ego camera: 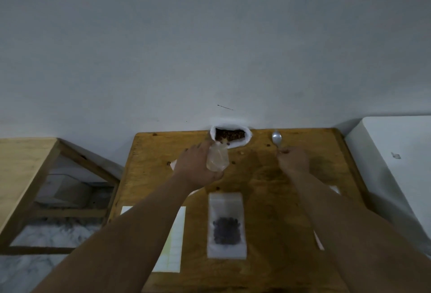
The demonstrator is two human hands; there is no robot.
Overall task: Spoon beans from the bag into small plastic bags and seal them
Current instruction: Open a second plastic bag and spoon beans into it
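While the left hand (198,166) grips a small clear plastic bag (217,158) at the mouth of the open white bag of brown beans (229,135), the right hand (294,160) pinches the silver metal spoon (276,138) by its handle. Filling looks about to begin, and the next move calls for dipping the spoon into the beans.

Honey-brown wooden desk (268,176) with dark knots, white bag (247,139) of reddish-brown beans (229,134), silver spoon (276,138), clear small plastic bag (218,158), second small bag (226,201) frosted white over near-black contents (blurred), white sheet (173,246) with pale yellow grid, grey-white marbled floor (46,234), pale grey wall (210,36)
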